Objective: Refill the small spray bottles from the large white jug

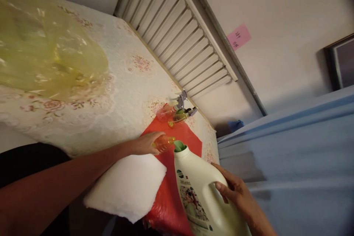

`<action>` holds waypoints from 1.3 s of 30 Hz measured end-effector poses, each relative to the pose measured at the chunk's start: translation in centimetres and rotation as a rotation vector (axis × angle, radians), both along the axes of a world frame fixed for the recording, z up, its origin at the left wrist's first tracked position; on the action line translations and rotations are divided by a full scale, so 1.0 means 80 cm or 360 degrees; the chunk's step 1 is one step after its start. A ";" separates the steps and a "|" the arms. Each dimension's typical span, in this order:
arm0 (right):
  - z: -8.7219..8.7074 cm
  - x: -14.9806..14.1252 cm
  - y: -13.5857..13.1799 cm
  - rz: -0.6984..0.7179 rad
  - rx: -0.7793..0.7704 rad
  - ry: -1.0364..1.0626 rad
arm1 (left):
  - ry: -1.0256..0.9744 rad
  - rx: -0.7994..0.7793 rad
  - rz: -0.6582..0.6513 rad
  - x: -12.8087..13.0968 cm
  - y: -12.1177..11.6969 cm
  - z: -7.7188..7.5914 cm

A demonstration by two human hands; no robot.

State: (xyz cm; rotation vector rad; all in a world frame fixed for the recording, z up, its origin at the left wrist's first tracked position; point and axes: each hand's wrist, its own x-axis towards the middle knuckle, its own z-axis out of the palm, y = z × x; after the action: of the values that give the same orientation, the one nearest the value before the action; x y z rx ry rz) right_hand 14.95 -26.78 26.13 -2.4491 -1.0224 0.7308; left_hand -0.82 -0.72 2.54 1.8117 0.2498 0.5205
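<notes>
My left hand (149, 143) is closed round a small clear orange-yellow bottle (164, 142), whose neck points at the mouth of a large pale jug (193, 169). A green spout (179, 145) shows in the jug's opening, close beside the bottle's neck. On the jug's right side, my right hand (235, 190) wraps round its handle. The jug leans slightly, with a printed label facing me. Beyond the bottle are a pink spray bottle (165, 112) and a yellow-green one (180, 115), both with grey trigger heads. What is inside the jug is hidden.
Under the bottles lies a red sheet (196, 140) on a floral tablecloth (129, 99). A thick white pad (129, 188) sits beneath my left forearm. At upper left rests a yellow plastic bag (49, 51). A radiator (177, 33) lines the wall; a blue curtain (298, 147) hangs right.
</notes>
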 end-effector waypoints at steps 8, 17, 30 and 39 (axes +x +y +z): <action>0.001 0.003 -0.002 0.0009 -0.0047 0.0023 | 0.0037 -0.0026 0.0001 0.002 0.000 -0.002; -0.001 0.009 -0.004 0.0032 -0.0091 -0.0009 | 0.0053 -0.0047 0.0043 0.006 -0.001 -0.009; 0.000 0.008 -0.002 0.0046 -0.0080 0.0040 | 0.0020 -0.0053 0.0025 0.007 -0.001 -0.015; 0.001 0.009 -0.003 0.0037 -0.0110 0.0033 | 0.0044 -0.0036 0.0021 0.011 0.000 -0.020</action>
State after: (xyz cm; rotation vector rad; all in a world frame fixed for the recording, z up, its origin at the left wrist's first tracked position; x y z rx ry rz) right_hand 15.63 -27.00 26.18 -2.4865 -1.0360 0.8099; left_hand 0.07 -0.71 0.93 1.7970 0.2853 0.5003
